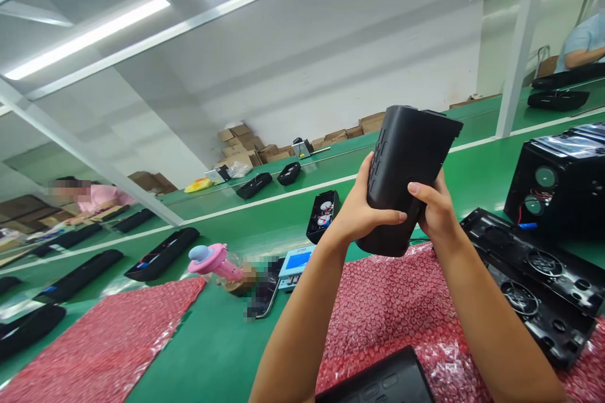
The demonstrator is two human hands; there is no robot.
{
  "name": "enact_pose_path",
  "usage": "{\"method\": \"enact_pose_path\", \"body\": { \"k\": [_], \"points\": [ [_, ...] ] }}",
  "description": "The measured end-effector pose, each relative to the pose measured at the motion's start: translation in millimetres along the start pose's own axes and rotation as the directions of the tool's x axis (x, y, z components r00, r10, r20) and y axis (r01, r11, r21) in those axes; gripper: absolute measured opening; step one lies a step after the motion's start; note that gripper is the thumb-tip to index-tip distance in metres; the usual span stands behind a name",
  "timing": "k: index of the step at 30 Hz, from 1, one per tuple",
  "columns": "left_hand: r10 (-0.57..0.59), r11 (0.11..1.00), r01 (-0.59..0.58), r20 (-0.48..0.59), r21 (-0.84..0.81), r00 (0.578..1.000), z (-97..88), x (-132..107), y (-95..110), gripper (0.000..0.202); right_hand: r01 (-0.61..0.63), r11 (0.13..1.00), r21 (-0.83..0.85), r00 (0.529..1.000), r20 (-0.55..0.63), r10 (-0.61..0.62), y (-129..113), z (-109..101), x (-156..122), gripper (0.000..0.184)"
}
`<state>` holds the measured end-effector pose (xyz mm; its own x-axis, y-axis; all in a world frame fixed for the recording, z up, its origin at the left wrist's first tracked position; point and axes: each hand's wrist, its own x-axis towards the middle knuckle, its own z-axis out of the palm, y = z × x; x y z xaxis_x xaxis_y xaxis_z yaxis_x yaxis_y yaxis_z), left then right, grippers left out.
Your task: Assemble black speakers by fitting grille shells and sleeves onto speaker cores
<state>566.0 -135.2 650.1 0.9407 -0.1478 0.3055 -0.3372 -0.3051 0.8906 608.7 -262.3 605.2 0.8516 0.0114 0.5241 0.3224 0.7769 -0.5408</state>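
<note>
A black plastic speaker housing [406, 170] is held up in front of me, tilted, between both hands. My left hand [362, 204] grips its left side, with the thumb across the lower front. On the right, my right hand [435, 204] clasps the other edge, thumb on the face and fingers behind, partly hidden. Beneath lies pink bubble wrap [387, 302] on the green bench. Another black housing [382, 384] rests on it at the bottom edge, partly cut off.
Open black shells with round grilles [543, 262] lie at right, beside stacked housings [558, 182]. A pink-lidded bottle [222, 264], a phone [267, 296] and a blue box [295, 267] stand at left centre. Black speaker units [163, 255] line the bench; co-workers [101, 195] sit beyond.
</note>
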Motion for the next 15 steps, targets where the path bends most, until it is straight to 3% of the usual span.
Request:
{"method": "enact_pose_path", "body": {
  "k": [9,15],
  "points": [
    [0.010,0.999,-0.007,-0.056,0.054,0.998,3.5,1.7,-5.9,0.111,-0.018,0.996,-0.083,1.000,0.021,0.020,0.0,-3.9,1.3,0.052],
    [0.004,0.991,0.009,-0.098,0.132,0.995,2.2,2.7,-4.9,0.108,-0.058,0.998,-0.032,0.998,-0.021,0.057,-0.5,-1.8,1.3,0.053]
  ]
}}
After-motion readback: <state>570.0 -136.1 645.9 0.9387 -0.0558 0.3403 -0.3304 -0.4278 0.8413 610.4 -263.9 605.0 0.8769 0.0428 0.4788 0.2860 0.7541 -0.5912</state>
